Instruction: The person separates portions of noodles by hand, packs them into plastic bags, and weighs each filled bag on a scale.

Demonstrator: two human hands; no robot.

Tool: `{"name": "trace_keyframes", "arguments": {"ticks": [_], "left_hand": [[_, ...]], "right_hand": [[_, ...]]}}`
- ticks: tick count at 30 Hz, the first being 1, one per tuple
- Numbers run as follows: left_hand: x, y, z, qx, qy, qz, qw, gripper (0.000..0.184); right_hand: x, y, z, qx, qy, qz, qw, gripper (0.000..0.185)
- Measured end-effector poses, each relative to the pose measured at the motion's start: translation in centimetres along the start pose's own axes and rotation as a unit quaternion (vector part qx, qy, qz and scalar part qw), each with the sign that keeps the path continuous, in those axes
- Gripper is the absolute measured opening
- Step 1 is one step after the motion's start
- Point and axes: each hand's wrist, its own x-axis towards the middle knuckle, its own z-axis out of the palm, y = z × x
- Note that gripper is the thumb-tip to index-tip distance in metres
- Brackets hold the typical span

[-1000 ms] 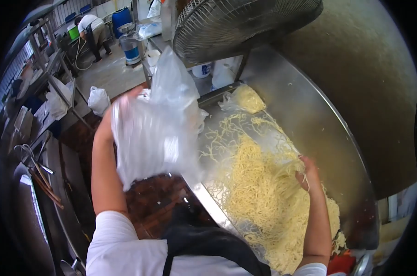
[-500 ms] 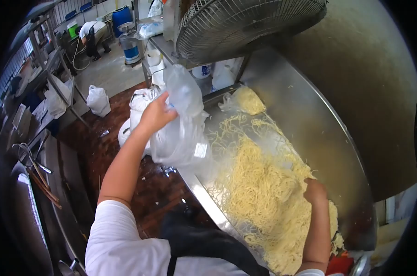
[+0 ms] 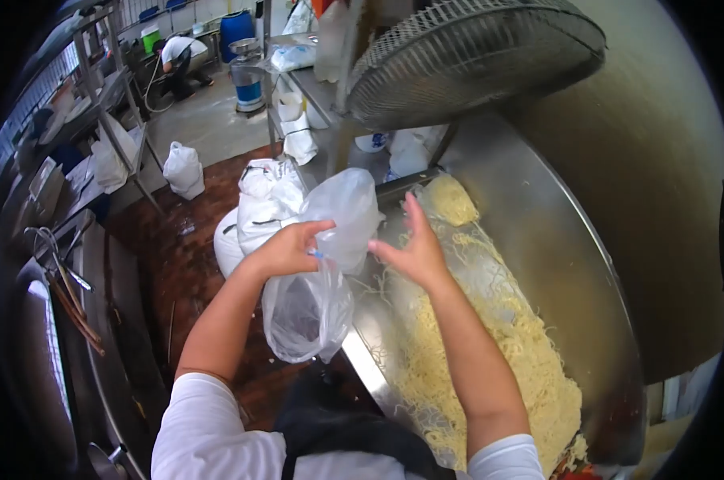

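My left hand (image 3: 292, 248) grips a clear plastic bag (image 3: 307, 308), which hangs puffed out over the edge of the metal tray (image 3: 366, 364). Beside the bag's upper part, my right hand (image 3: 416, 250) is raised with thumb and fingers spread and nothing in it. A large heap of yellow noodles (image 3: 490, 360) lies in the tray below my right forearm, with loose strands scattered around. At the tray's far end sits a filled bag of noodles (image 3: 451, 200).
A big fan (image 3: 478, 64) hangs over the tray's far end. White sacks (image 3: 266, 200) stand on the floor to the left. A white bag (image 3: 183, 170) is farther off. Another person (image 3: 182, 60) bends down at the back. Utensils (image 3: 66, 296) are at far left.
My right hand has left the noodles and come up beside the bag, its fingers now spread. My left hand and the bag have come lower and nearer. The view has shifted slightly.
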Motion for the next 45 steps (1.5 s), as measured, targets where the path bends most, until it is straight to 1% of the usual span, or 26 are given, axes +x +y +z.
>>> {"name": "trace_keyframes", "arguments": {"ticks": [1,2,4,5,7,8,10,11,12,13,15,17,20,23,26,29,30,32,35,36,38,39,41,42,44,45], "left_hand": [[-0.1,0.1,-0.6,-0.017,-0.014,-0.008,1.000,0.088],[-0.2,0.0,-0.8,-0.003,0.020,-0.020,1.000,0.088],[-0.2,-0.2,-0.9,0.025,0.086,-0.044,0.995,0.089],[-0.2,-1.0,-0.3,-0.010,0.095,-0.048,0.994,0.090],[-0.3,-3.2,2.1,-0.077,0.108,-0.051,0.990,0.092],[-0.3,-3.9,3.1,-0.106,0.128,-0.069,0.984,0.093],[-0.4,-5.0,5.1,-0.163,0.162,-0.102,0.968,0.094],[0.0,-6.9,7.1,-0.223,0.192,-0.073,0.953,0.094],[0.4,-8.8,9.0,-0.281,0.219,-0.041,0.933,0.094],[0.6,-8.5,9.9,-0.309,0.247,-0.022,0.918,0.093],[0.8,-7.9,10.2,-0.339,0.271,-0.029,0.900,0.092],[0.1,-6.9,9.7,-0.343,0.262,-0.082,0.898,0.089],[-1.6,-8.9,8.6,-0.347,0.211,-0.110,0.907,0.084],[-4.2,-7.3,4.7,-0.406,0.186,-0.143,0.883,0.077],[-6.0,-7.1,3.0,-0.432,0.226,-0.129,0.864,0.073],[-7.4,-5.5,0.5,-0.397,0.238,-0.115,0.879,0.065],[-7.4,-3.9,-0.2,-0.399,0.260,-0.115,0.872,0.045],[-7.5,-2.1,-1.1,-0.358,0.239,-0.109,0.896,0.019],[-6.8,0.2,-0.5,-0.360,0.174,-0.069,0.914,0.006],[-6.7,0.6,0.2,-0.356,0.168,-0.070,0.917,0.008],[-6.3,1.3,1.4,-0.392,0.120,-0.084,0.908,0.008],[-6.1,2.3,2.4,-0.384,0.098,-0.092,0.913,0.007],[-5.6,4.3,4.2,-0.363,0.062,-0.106,0.924,0.008],[-5.2,4.7,4.9,-0.352,0.020,-0.101,0.930,0.009],[-4.4,5.1,6.7,-0.324,-0.066,-0.092,0.939,0.012],[-3.9,5.1,8.0,-0.320,-0.056,-0.057,0.944,0.013]], "right_hand": [[1.7,1.1,2.5,0.035,0.025,0.008,0.999,0.102],[2.9,1.7,4.1,0.070,0.049,0.016,0.996,0.102],[4.1,1.6,5.7,0.170,-0.066,0.021,0.983,0.092],[4.7,1.5,6.4,0.219,-0.122,0.024,0.968,0.087],[4.7,2.6,8.0,0.220,-0.160,0.028,0.962,0.076],[4.4,3.4,8.7,0.220,-0.178,0.031,0.959,0.070],[4.1,5.2,10.3,0.226,-0.189,0.039,0.955,0.066],[3.9,6.0,10.9,0.229,-0.193,0.043,0.953,0.064],[3.7,6.2,11.1,0.221,-0.194,0.050,0.954,0.063],[3.6,6.4,11.2,0.213,-0.195,0.057,0.956,0.063],[3.7,6.9,11.3,0.199,-0.214,0.067,0.954,0.064],[3.5,7.8,11.2,0.189,-0.250,0.077,0.946,0.069],[1.8,7.5,9.2,0.137,-0.210,0.084,0.965,0.082],[0.4,9.8,6.4,0.030,-0.191,0.167,0.967,0.095],[-1.3,8.7,2.1,0.078,-0.134,0.230,0.961,0.092],[-3.7,9.6,-1.4,0.065,-0.094,0.250,0.961,0.085],[-4.4,9.7,-2.6,0.061,-0.077,0.245,0.965,0.082],[-6.4,10.0,-5.1,0.051,-0.039,0.245,0.967,0.078],[-10.7,10.1,-11.5,-0.119,-0.016,0.186,0.975,0.090],[-13.5,10.0,-13.7,-0.194,-0.045,0.254,0.947,0.095],[-17.9,9.9,-18.4,-0.332,-0.111,0.371,0.860,0.104],[-21.6,12.8,-19.6,-0.285,-0.176,0.445,0.830,0.118],[-27.1,14.1,-17.6,-0.304,-0.121,0.426,0.843,0.104],[-28.5,14.4,-16.7,-0.313,-0.093,0.414,0.849,0.098],[-29.3,14.2,-14.7,-0.302,0.020,0.367,0.880,0.079],[-29.6,13.8,-14.0,-0.296,0.077,0.340,0.889,0.070]]}}
